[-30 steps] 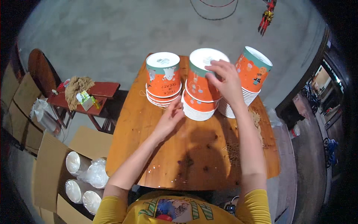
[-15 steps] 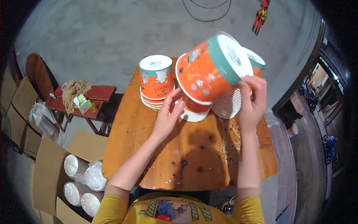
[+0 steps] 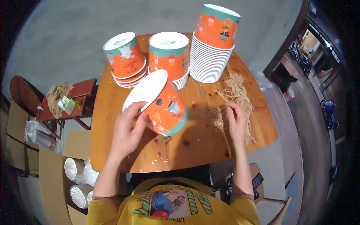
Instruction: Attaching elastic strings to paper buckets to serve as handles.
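Observation:
My left hand (image 3: 129, 131) grips the rim of a paper bucket (image 3: 168, 108), orange with a green band and a white inside. The bucket is tilted, its open mouth facing up and to the left, above the near half of the wooden table (image 3: 180, 150). My right hand (image 3: 236, 122) is over the table's right side, thumb and forefinger closed together at the edge of a small clump of tan strings (image 3: 216, 118). Whether a string is between those fingers is unclear. A larger bundle of tan strings (image 3: 240, 93) lies just beyond.
Upside-down bucket stacks stand at the back: a short left stack (image 3: 125, 60), a middle stack (image 3: 168, 56) and a tall right stack (image 3: 212, 48). Lower left, an open cardboard box (image 3: 52, 180) holds wrapped white buckets (image 3: 78, 195). A red bench (image 3: 80, 97) is at far left.
The bucket has come down toward me, its mouth turned up and left, and the right hand has let go of it. That hand has moved to the strings. The view has shifted.

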A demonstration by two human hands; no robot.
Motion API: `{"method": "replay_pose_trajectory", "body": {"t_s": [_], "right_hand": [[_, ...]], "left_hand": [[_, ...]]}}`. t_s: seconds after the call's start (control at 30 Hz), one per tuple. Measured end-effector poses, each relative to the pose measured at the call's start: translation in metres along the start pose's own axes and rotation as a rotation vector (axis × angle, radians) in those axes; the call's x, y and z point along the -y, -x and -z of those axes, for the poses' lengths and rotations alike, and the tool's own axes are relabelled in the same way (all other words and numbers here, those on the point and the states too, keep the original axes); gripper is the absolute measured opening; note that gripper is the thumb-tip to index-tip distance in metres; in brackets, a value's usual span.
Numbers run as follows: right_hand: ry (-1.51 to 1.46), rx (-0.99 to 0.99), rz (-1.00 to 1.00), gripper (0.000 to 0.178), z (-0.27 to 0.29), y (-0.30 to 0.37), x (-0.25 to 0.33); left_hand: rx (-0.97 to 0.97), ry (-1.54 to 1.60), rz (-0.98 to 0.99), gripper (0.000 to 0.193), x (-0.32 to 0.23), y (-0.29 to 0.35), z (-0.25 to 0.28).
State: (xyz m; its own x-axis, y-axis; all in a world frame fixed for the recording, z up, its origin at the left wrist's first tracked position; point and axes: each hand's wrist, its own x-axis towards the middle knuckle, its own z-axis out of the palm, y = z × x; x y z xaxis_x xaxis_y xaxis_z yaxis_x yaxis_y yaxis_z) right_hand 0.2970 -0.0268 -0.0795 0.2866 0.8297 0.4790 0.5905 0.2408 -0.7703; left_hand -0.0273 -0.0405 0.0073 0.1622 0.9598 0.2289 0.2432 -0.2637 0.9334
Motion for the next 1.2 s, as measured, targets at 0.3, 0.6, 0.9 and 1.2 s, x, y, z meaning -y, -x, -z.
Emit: {"method": "replay_pose_trajectory", "body": {"t_s": [0.3, 0.6, 0.9, 1.2], "right_hand": [[0.421, 0.185, 0.204, 0.012, 0.001, -0.001, -0.024], [0.111, 0.396, 0.142, 0.01, -0.045, -0.042, -0.029], [-0.362, 0.27, 0.012, 0.012, -0.016, -0.055, 0.068], [-0.308, 0.448, 0.015, 0.012, 0.008, -0.068, 0.127]], "left_hand": [[0.006, -0.72, -0.506, 0.029, 0.003, 0.01, -0.006], [0.048, -0.739, -0.487, 0.035, 0.01, 0.014, -0.017], [-0.04, -0.47, -0.527, 0.032, -0.002, 0.006, -0.031], [0.034, 0.138, -0.236, 0.032, -0.029, -0.037, -0.078]]}}
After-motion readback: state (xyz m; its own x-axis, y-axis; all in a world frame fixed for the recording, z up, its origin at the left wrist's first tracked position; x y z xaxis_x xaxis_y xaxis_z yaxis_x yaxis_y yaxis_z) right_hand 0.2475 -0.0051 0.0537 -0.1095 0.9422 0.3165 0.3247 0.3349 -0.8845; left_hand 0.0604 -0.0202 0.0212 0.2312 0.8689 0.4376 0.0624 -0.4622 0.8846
